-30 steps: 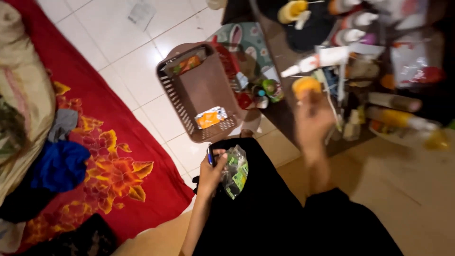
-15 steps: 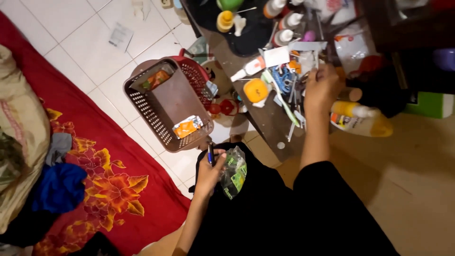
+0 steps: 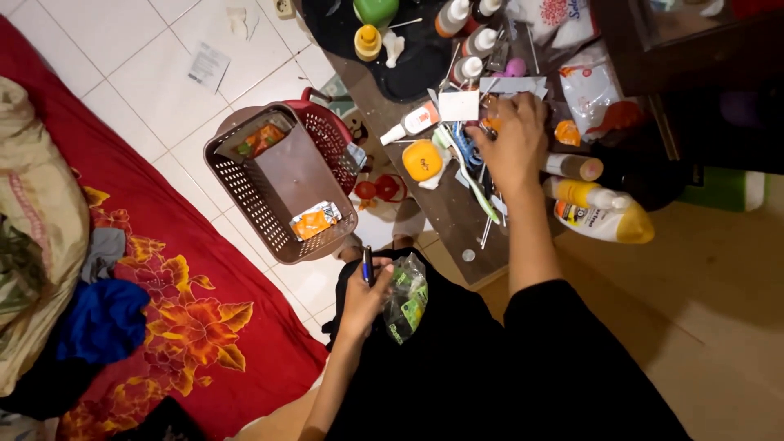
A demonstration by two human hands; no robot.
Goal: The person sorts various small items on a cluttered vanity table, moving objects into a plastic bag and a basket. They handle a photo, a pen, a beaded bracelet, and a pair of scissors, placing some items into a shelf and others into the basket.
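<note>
Pen (image 3: 367, 265) and a crinkled clear plastic bag with green print (image 3: 406, 296) sit together in the left hand (image 3: 365, 298), which is closed around both and rests over the person's dark-clothed lap. Right hand (image 3: 512, 145) reaches onto a cluttered dark table (image 3: 447, 212), fingers curled down among small items beside a round orange container (image 3: 421, 160); whether it grips anything cannot be told. A brown perforated basket (image 3: 282, 184) stands on the white tiled floor (image 3: 147, 49), near a red flowered cloth (image 3: 188, 310).

We look steeply down from our head-worn camera, facing forward over our lap, close above the cluttered dark table's (image 3: 457, 214) near edge.
</note>
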